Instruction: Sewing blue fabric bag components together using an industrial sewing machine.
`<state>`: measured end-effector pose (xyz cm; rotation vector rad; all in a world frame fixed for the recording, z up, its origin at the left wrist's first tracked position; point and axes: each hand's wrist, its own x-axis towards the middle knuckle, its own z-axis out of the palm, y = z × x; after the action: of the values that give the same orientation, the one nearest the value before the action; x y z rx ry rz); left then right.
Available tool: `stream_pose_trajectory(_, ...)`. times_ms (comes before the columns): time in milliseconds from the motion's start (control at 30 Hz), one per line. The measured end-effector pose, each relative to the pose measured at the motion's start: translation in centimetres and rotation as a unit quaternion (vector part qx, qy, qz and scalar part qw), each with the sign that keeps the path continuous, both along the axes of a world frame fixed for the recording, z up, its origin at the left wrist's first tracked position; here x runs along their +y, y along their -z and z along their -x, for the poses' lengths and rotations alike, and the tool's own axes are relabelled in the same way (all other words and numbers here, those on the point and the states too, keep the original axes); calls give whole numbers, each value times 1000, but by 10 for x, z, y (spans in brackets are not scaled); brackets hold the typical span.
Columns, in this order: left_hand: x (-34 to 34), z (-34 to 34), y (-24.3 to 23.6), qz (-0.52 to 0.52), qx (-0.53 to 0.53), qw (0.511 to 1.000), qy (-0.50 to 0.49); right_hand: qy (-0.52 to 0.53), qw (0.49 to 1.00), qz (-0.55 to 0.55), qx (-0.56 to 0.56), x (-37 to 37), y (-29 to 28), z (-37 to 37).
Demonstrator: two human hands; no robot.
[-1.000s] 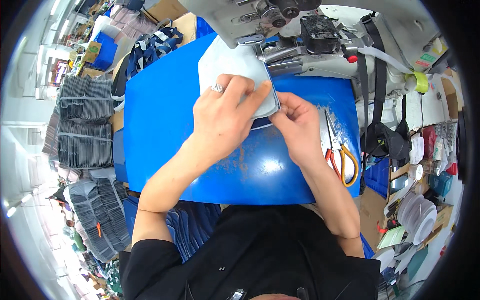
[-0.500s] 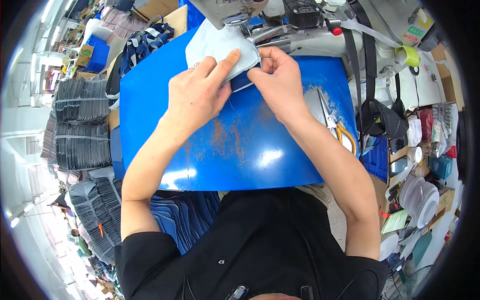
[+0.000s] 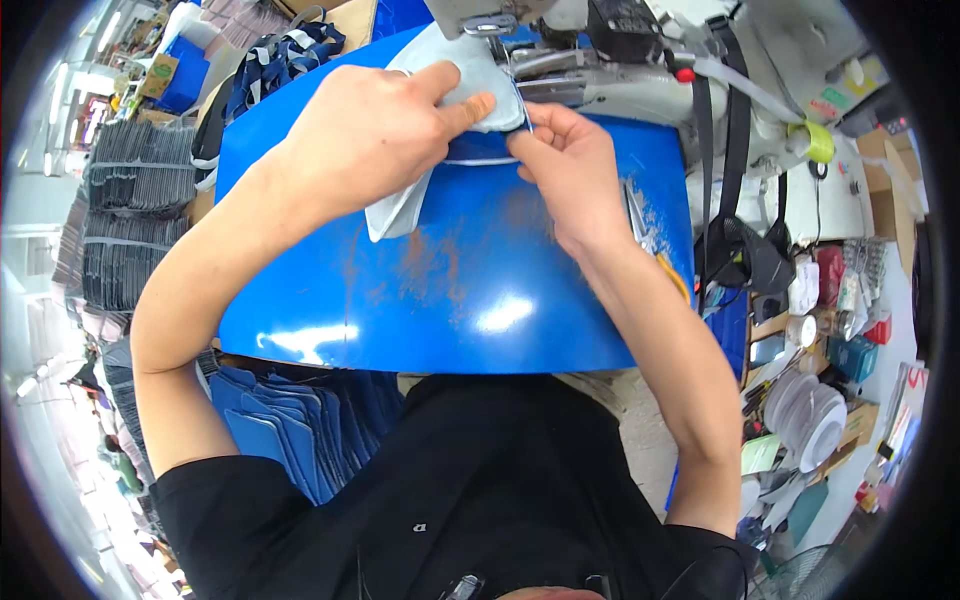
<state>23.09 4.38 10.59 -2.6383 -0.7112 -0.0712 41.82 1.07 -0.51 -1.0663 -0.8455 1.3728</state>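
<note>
A light grey padded fabric piece lies under the head of a sewing machine, at the far side of the blue work table. My left hand grips it from the left, thumb and forefinger on top and the other fingers curled. A pale flap of the fabric hangs out below that palm. At the piece's right corner, my right hand pinches its dark edge between thumb and forefinger. A thin white edge shows between the hands. The underside of the fabric is hidden.
Scissors with orange handles lie right of my right wrist, partly covered by the forearm. Stacks of dark pieces stand at left, blue panels below the table edge. Black straps hang at right.
My left hand has shifted left and turned, its elbow swinging outward, and a pale flap now shows beneath it. The right hand keeps its pinch at the corner. The view has shifted slightly.
</note>
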Motion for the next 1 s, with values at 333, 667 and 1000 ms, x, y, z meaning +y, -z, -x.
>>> stream_pose_trajectory(333,14,-9,8,-44,27,998,-46,35,995,39,79,20,1,15)
stream_pose_trajectory(667,11,-18,12,-22,14,997,-73,-2,999,30,23,22,8,7)
stream_pose_trajectory(1000,2,-33,32,-1,-39,991,-128,-14,999,-2,37,19,16,8)
